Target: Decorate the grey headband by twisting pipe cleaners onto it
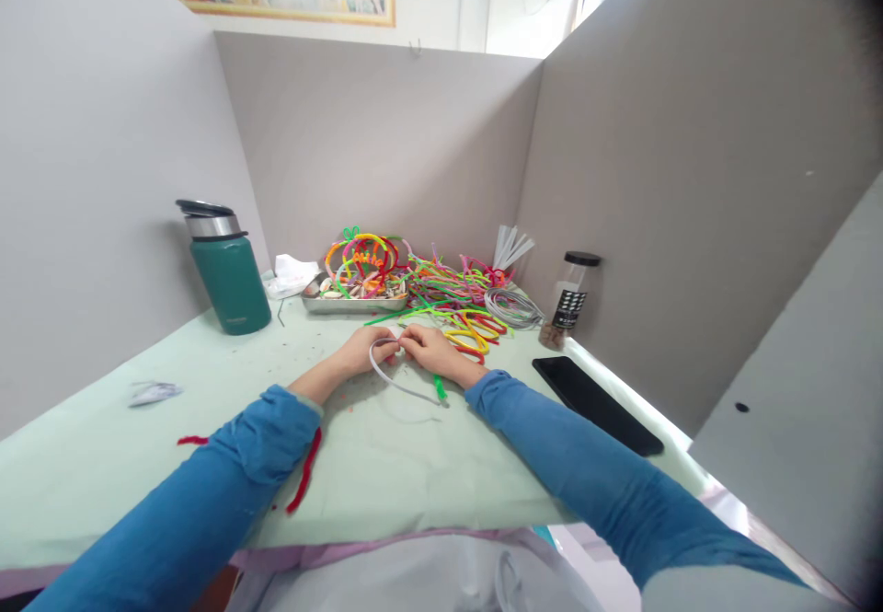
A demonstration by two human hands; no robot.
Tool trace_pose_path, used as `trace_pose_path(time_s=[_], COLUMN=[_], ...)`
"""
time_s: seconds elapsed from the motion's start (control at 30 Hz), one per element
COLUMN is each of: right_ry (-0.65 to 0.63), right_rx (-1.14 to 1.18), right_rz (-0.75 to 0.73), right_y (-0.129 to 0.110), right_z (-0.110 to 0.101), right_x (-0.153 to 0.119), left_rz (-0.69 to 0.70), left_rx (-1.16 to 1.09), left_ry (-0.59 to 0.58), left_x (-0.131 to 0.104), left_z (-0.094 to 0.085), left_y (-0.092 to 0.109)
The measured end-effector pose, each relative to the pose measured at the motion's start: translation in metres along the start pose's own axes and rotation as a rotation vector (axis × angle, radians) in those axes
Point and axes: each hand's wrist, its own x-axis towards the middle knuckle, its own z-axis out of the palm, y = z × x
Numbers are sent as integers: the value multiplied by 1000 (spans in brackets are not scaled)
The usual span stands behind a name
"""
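My left hand [371, 349] and my right hand [431, 352] meet at the middle of the table, fingertips pinched together. Between them runs a thin, pale lavender curved band [393, 382], like a bare headband, whose loop bends toward me and to the right. What exactly the fingertips press on is too small to make out. A short green fuzzy piece [440, 388] lies by the band's free end, under my right wrist; I cannot tell if they are joined. Red pipe cleaner [304, 472] pokes out beside my left forearm. Yellow and red bent pipe cleaners [475, 331] lie just beyond my right hand.
Behind my hands are a metal tray [355, 305] with colourful fuzzy hoops, a heap of pipe cleaners [448, 285] and a grey wire coil [514, 308]. A green bottle [231, 281] stands left; a clear jar [569, 304] and black phone [597, 405] are right. Grey partitions enclose the table.
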Motion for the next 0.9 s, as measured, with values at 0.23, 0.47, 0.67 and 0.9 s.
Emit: trace_pose_path(time_s=[0.23, 0.47, 0.67, 0.9], right_ry=[-4, -14, -5, -3], right_rx=[5, 17, 8, 8], right_rz=[3, 17, -5, 2], right_y=[0, -3, -1, -2], right_z=[0, -1, 0, -1], right_x=[0, -1, -1, -1], left_rz=[22, 64, 29, 21], left_rx=[45, 104, 75, 110], left_ry=[-8, 37, 33, 34], left_x=[-1, 2, 3, 4], left_z=[-2, -3, -2, -2], left_y=[0, -5, -5, -5])
